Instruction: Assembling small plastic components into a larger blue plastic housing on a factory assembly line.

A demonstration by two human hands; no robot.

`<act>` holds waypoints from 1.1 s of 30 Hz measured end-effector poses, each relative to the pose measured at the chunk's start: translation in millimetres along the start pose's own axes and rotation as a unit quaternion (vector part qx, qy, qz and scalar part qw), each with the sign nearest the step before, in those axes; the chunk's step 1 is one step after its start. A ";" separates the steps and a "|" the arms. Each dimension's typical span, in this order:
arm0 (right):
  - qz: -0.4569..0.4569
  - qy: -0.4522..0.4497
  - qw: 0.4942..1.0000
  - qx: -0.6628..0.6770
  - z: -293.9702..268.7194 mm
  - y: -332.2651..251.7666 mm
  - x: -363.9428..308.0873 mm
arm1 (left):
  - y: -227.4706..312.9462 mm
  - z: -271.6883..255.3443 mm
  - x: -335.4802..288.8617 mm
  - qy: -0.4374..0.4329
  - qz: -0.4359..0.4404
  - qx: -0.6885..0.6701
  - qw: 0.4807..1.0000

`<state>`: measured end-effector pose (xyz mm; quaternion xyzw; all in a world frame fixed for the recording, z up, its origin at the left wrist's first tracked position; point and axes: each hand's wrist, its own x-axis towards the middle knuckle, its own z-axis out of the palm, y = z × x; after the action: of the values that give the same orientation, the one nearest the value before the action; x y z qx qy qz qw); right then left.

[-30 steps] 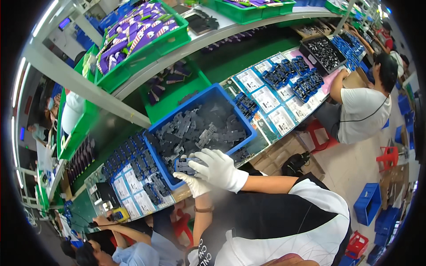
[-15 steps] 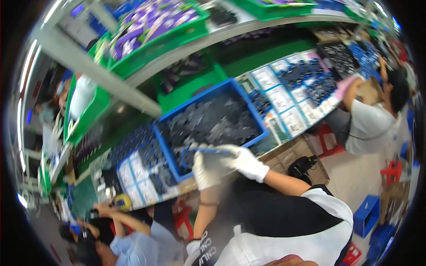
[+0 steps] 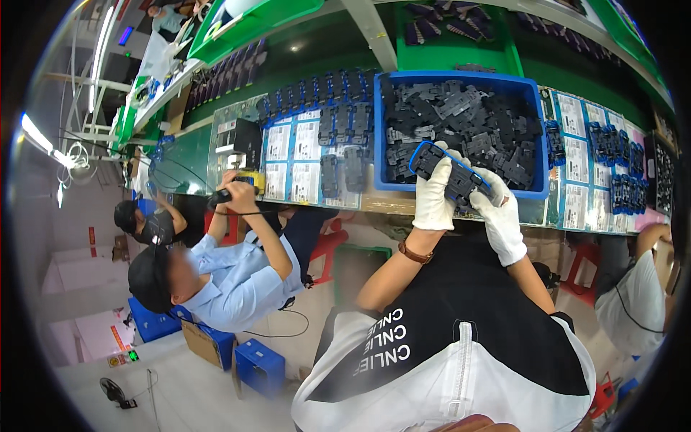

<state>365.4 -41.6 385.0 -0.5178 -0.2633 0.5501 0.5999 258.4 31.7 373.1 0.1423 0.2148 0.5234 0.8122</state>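
Observation:
Both my gloved hands grip one black plastic tray-like part with a bright blue rim point(image 3: 426, 160), over the near edge of a blue bin point(image 3: 381, 137). The part slants down from upper left to lower right. My left hand point(image 3: 436, 196) wraps its middle from below, thumb upward. At its lower right end my right hand point(image 3: 499, 216) is closed on it, fingers against the edge. Loose black plastic parts point(image 3: 461, 108) fill the bin behind it. Whether my right fingers also hold something small cannot be made out.
Rows of blue-and-black parts point(image 3: 338, 122) lie left of the bin, beside printed sheets point(image 3: 295, 162); more blue-rimmed parts point(image 3: 626, 191) lie right. A co-worker in a light blue shirt point(image 3: 241, 288) holds a yellow-and-black tool point(image 3: 250, 180). A white post point(image 3: 378, 39) rises behind the bench.
The view has turned and levelled, so the bin now appears further right. The blue-rimmed part stays in both hands and now slants more, with my hands closer around it.

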 end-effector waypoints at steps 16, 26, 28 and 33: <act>-0.065 0.021 0.994 -0.085 26.4 21.3 9.0 | -3.4 -42.8 -7.1 0.066 0.002 0.141 0.988; -0.081 0.032 0.960 -0.266 13.0 33.0 49.8 | 169.7 -178.3 60.6 0.335 0.173 0.288 0.880; -0.105 0.056 0.944 -0.307 -1.1 17.7 45.0 | 216.2 -250.5 93.7 0.316 0.198 0.402 0.836; -0.053 0.148 0.918 -0.363 -41.8 5.6 53.0 | 229.7 -316.4 170.6 0.353 0.101 0.540 0.758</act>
<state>413.8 -6.8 352.9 -0.7608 -0.3805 0.3009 0.4312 -19.1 283.7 169.3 0.3829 0.7175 0.4130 0.4100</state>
